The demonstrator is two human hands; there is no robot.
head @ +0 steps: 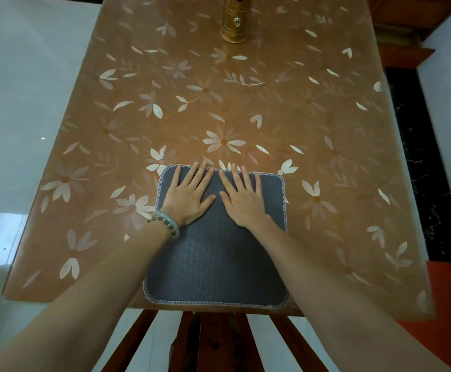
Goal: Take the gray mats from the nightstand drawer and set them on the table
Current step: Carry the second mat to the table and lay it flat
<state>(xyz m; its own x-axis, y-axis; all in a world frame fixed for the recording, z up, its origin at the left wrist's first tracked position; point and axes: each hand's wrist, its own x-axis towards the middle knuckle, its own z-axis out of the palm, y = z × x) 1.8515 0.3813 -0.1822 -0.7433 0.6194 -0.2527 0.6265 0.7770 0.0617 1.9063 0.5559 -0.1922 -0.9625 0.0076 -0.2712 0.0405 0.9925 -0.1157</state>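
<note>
Head view showed a dark gray rectangular fabric mat with white stitched edging (216, 253) lying flat at the near edge of the floral orange-covered counter (245, 108). Both the left hand (188, 196) and right hand (243, 201) pressed on it with flat, spread palms, gripping nothing. It looked thin, light and floppy (likely several stacked, though I could not tell), so pinching a stitched corner seemed best.

Under my palms the mat (216, 253) is matt grey cloth, pebbly, with pale stitched edging. The table (312, 124) wears a smooth, faintly glossy flowered cover. The canister (235, 20) is shiny gold metal; the chair (211, 342) is dark wood.
</note>
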